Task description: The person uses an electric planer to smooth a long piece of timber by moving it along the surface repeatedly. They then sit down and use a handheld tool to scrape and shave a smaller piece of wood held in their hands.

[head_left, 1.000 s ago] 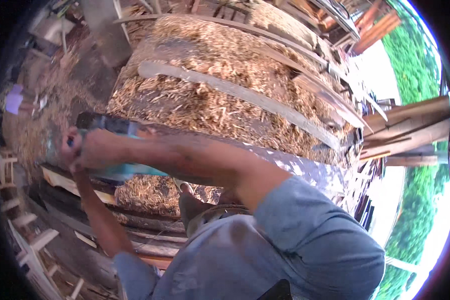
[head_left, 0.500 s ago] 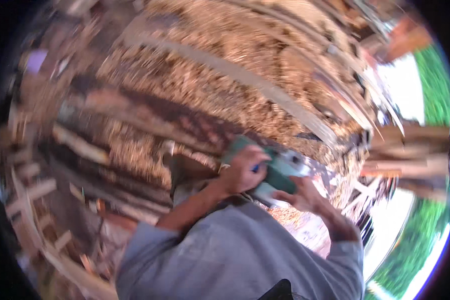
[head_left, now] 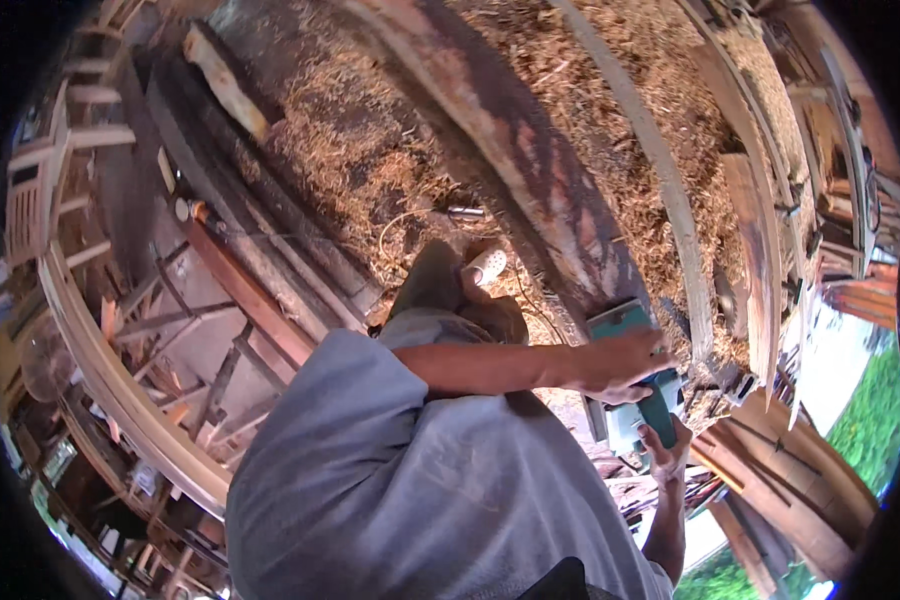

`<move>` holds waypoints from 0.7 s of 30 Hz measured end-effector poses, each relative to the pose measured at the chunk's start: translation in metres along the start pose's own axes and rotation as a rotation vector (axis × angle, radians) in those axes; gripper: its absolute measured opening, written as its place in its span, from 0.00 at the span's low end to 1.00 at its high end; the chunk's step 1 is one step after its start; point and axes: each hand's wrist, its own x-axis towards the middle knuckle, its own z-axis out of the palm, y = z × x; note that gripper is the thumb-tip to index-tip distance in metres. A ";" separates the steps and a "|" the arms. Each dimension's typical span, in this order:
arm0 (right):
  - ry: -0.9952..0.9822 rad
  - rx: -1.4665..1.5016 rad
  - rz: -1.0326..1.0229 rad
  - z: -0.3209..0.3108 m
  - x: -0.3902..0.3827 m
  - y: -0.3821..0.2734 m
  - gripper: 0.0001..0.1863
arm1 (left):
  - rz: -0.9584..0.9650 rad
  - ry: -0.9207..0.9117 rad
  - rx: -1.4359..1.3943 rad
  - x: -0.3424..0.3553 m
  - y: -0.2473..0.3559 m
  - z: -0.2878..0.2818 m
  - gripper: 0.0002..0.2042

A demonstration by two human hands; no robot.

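Observation:
At the near end of a long, rough reddish-brown timber [head_left: 540, 140], both my hands are on a green power tool that looks like an electric planer [head_left: 618, 318]. My left hand [head_left: 620, 362] reaches across from the left and wraps over its front part, fingers curled. Closed round the green rear handle [head_left: 656, 414] is my right hand [head_left: 669, 450], with its thumb showing on top. The planer seems to lie along the timber's end, but its underside is hidden. A thin cord [head_left: 532, 300] runs over the ground near my foot.
Wood shavings [head_left: 340, 140] cover the ground. A pale narrow board [head_left: 660, 160] lies right of the timber, with more planks [head_left: 755, 250] beyond. Dark beams [head_left: 220, 170] and a wooden frame [head_left: 130, 400] are at left. My foot in a light shoe [head_left: 487, 264] is beside the timber.
The view has turned, so the timber now runs more steeply up the picture. My hands and the planer appear farther right and lower; both hands keep their hold.

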 end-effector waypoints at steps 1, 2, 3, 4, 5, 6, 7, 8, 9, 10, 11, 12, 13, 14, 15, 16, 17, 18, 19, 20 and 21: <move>-0.019 -0.006 -0.031 -0.002 0.005 -0.002 0.21 | 0.024 0.094 0.001 -0.009 0.003 -0.021 0.25; 0.001 -0.029 -0.058 -0.002 0.011 0.000 0.21 | 0.046 0.191 0.004 -0.023 0.003 -0.041 0.28; -0.006 -0.035 -0.082 0.000 0.016 -0.006 0.20 | 0.066 0.343 -0.001 -0.047 -0.003 -0.054 0.28; -0.003 -0.034 -0.103 0.004 0.022 -0.013 0.19 | 0.033 0.475 -0.016 -0.073 -0.009 -0.067 0.27; 0.002 -0.050 -0.140 0.006 0.028 -0.020 0.18 | -0.035 0.605 0.071 -0.106 -0.024 -0.075 0.26; -0.014 -0.036 -0.205 0.005 0.033 -0.022 0.18 | -0.197 0.580 0.277 -0.138 -0.027 -0.096 0.25; -0.024 -0.028 -0.220 0.009 0.040 -0.034 0.17 | -0.300 0.737 0.370 -0.168 -0.040 -0.098 0.23; -0.033 -0.020 -0.235 0.015 0.048 -0.046 0.17 | -0.529 0.693 0.413 -0.212 -0.047 -0.102 0.22; -0.025 -0.040 -0.253 0.018 0.053 -0.056 0.17 | -0.595 0.751 0.259 -0.261 -0.076 -0.098 0.24; 0.000 -0.048 -0.271 0.019 0.059 -0.061 0.16 | -0.767 0.716 0.316 -0.287 -0.070 -0.113 0.22; 0.014 -0.047 -0.258 0.020 0.063 -0.064 0.17 | -0.861 0.632 0.391 -0.319 -0.067 -0.119 0.20; 0.031 -0.051 -0.247 0.023 0.065 -0.067 0.18 | -0.952 0.548 0.460 -0.353 -0.070 -0.118 0.19; 0.000 -0.086 -0.271 0.029 0.067 -0.079 0.17 | -0.915 0.648 0.632 -0.409 -0.091 -0.092 0.17; -0.024 -0.117 -0.296 0.035 0.068 -0.088 0.16 | -0.868 0.741 0.807 -0.455 -0.111 -0.066 0.16; -0.014 -0.128 -0.300 0.037 0.066 -0.088 0.16 | -0.859 0.750 0.795 -0.470 -0.115 -0.062 0.16; 0.013 -0.121 -0.331 0.039 0.066 -0.088 0.17 | -1.045 0.712 0.702 -0.482 -0.116 -0.057 0.15; 0.042 -0.114 -0.360 0.040 0.064 -0.084 0.18 | -1.224 0.663 0.599 -0.491 -0.122 -0.053 0.14; 0.046 -0.061 -0.338 0.029 0.064 -0.072 0.20 | -1.224 0.677 0.590 -0.499 -0.133 -0.049 0.14; 0.270 -0.357 -0.546 0.034 0.065 -0.070 0.22 | -1.234 0.624 0.593 -0.508 -0.148 -0.040 0.15; 0.494 -0.654 -0.751 0.041 0.066 -0.068 0.24 | -1.240 0.569 0.594 -0.514 -0.168 -0.030 0.16; 0.690 -0.608 -0.762 0.068 0.058 -0.067 0.28 | -1.314 0.506 0.634 -0.519 -0.192 -0.019 0.17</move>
